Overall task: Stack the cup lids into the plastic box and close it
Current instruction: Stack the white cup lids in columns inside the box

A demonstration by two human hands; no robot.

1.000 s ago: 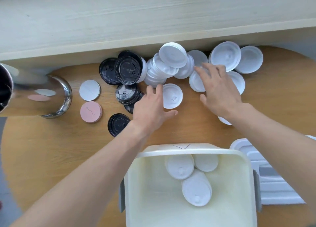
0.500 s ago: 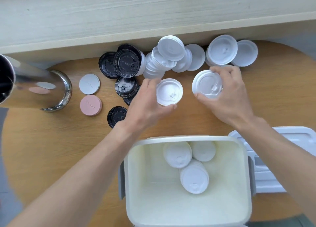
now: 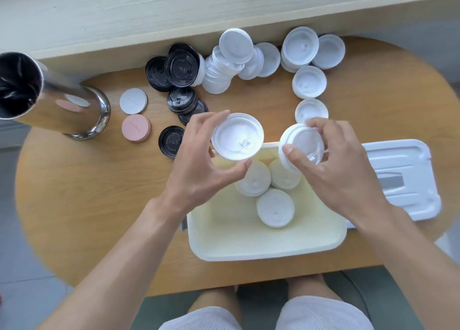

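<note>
My left hand [image 3: 199, 165] grips a white cup lid [image 3: 237, 136] by its rim, above the far left corner of the open cream plastic box [image 3: 263, 248]. My right hand [image 3: 333, 170] holds another white lid [image 3: 300, 145], tilted, over the box's far edge. Three white lids [image 3: 275, 207] lie inside the box. The box's white cover [image 3: 408, 178] rests on the table to the right. More white lids [image 3: 229, 66] lie piled at the back of the table, with black lids [image 3: 183, 68] to their left.
A tall shiny steel canister [image 3: 57, 100] stands at the left on the round wooden table [image 3: 87, 192]. A white coaster [image 3: 133, 101] and a pink coaster [image 3: 136, 127] lie beside it. A pale wooden ledge [image 3: 174, 13] runs along the back.
Both hands have lifted a white lid each off the table and drawn them back toward me, over the far edge of the box.
</note>
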